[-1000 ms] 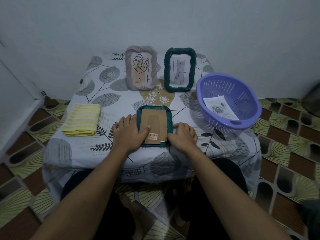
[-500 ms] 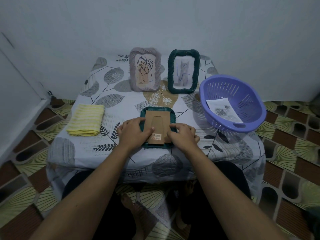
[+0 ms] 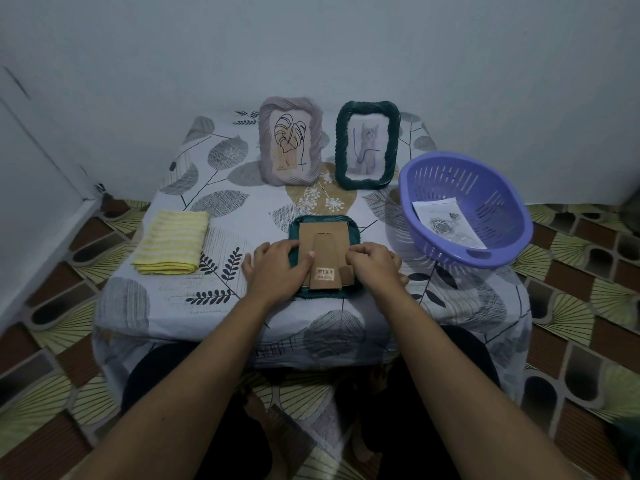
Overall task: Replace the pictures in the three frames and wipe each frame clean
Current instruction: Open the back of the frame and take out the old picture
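Note:
A dark green frame lies face down near the table's front edge, its brown cardboard back with a stand flap facing up. My left hand presses on the frame's left side, thumb on the cardboard. My right hand rests on its right side, fingertips at a small cardboard tab. Two frames stand upright at the back: a grey-pink frame with a leaf drawing and a dark green frame with a cat picture. A folded yellow striped cloth lies at the left.
A purple plastic basket at the table's right edge holds a printed picture sheet. The small table carries a leaf-patterned cloth and stands against a white wall. Patterned floor tiles surround it. My knees are under the front edge.
Both hands have shifted slightly on the cardboard back; my right fingertips now sit at the small tab on its lower right. The frame itself stays flat in place.

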### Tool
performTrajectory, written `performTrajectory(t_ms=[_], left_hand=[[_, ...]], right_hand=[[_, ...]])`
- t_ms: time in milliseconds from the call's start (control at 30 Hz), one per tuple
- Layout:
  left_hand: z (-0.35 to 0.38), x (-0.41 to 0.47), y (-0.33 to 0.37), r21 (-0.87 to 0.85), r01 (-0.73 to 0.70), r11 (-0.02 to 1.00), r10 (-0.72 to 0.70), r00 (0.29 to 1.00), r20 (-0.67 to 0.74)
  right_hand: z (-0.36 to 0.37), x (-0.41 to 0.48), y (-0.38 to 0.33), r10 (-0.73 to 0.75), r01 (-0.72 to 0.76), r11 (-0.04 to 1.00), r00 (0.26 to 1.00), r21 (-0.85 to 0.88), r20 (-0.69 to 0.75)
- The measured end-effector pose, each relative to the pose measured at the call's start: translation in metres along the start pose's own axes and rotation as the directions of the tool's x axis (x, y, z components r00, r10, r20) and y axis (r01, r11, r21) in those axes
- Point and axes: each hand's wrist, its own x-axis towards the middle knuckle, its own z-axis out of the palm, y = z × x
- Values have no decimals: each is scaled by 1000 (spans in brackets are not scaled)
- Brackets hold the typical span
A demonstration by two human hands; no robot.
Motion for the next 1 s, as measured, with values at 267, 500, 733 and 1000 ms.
performTrajectory(t_ms=[267,500,733,1000], left_hand=[[-1,-1,-2,-33,3,999,-1,999,42],[-1,-2,-2,-45,2,999,1,999,53],[-2,0,-2,-74,15,997,-10,997,71],[-21,1,1,-403,39,914,-72,995,-66]], right_hand=[[-1,2,-6,-49,49,999,998,-3,-32],[7,7,-8,-106,108,984,994,139,-21],[8,11,-8,-96,94,967,995,237,-3],[17,13,-16,-113,117,930,993,347,-31]])
